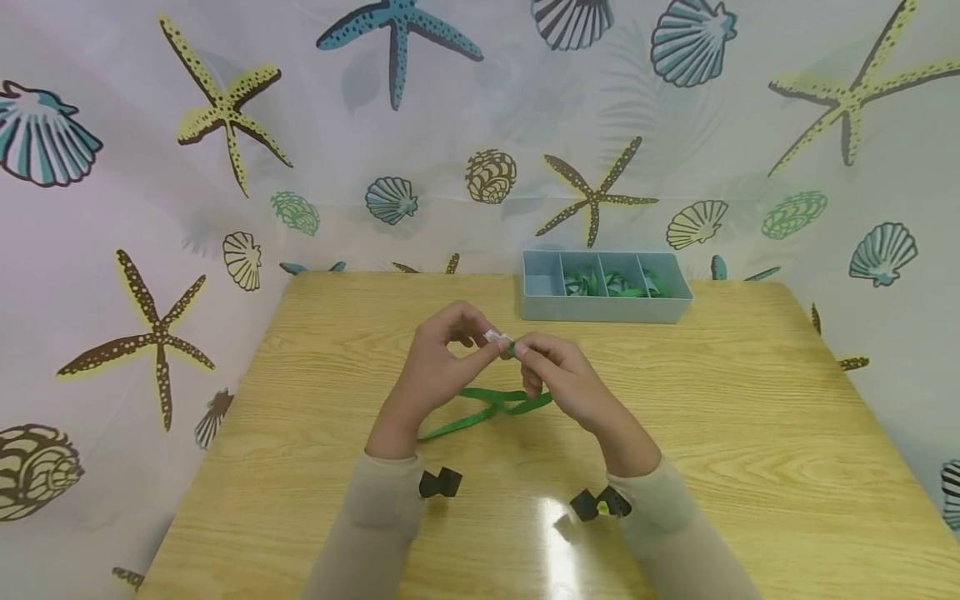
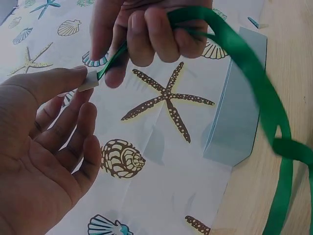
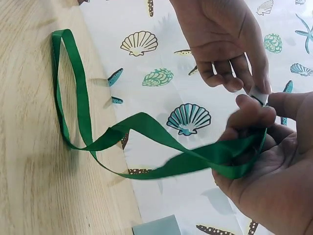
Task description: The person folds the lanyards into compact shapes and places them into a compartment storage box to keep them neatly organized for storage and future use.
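A long green ribbon (image 3: 78, 83) ends in a small white piece (image 2: 88, 82), whose exact kind cannot be made out. The left hand (image 1: 438, 362) pinches the white piece between thumb and forefinger. Close against it, the right hand (image 1: 566, 379) pinches the ribbon just beside that piece, its other fingers curled with the ribbon running through them. From there the strap hangs in a loop, and its lower part lies twisted on the table below both hands. In the right wrist view, the fingertips of both hands nearly meet at the white piece.
Behind the hands, a pale blue divided tray (image 1: 607, 310) stands near the back edge of the wooden table (image 1: 750, 400). Green ribbon bundles (image 1: 622, 285) lie in its three right compartments; the leftmost holds none. A shell-and-starfish patterned sheet (image 1: 450, 225) hangs around the table.
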Motion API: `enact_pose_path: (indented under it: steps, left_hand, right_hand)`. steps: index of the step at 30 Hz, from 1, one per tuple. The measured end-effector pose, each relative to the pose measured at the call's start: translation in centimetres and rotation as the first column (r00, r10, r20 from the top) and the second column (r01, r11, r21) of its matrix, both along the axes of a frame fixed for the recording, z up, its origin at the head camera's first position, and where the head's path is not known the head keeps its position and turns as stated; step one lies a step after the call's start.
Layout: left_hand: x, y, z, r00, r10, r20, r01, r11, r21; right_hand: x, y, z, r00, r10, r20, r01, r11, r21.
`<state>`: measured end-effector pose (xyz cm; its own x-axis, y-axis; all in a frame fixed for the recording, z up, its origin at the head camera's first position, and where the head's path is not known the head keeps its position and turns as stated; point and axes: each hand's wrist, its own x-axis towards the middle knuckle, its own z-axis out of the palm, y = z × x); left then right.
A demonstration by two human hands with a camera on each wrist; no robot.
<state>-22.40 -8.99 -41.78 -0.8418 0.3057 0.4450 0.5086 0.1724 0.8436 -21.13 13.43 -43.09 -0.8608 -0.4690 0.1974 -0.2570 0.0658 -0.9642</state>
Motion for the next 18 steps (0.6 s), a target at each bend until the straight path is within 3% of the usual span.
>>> enact_pose_path:
  steps: [10, 18]
  left_hand:
    - [-0.1, -0.6, 0.3, 0.998, 0.056, -0.024, -0.055, 0.998, 0.042]
    - [-0.3, -0.9, 0.4, 0.995, 0.073, -0.06, -0.07, 0.996, 0.06]
  right_hand:
    - [-0.3, 1.3, 0.4, 0.997, -0.071, 0.027, 0.07, 0.996, 0.059]
    - [-0.2, 2.0, 0.9, 0.998, -0.069, 0.002, 0.069, 0.995, 0.074]
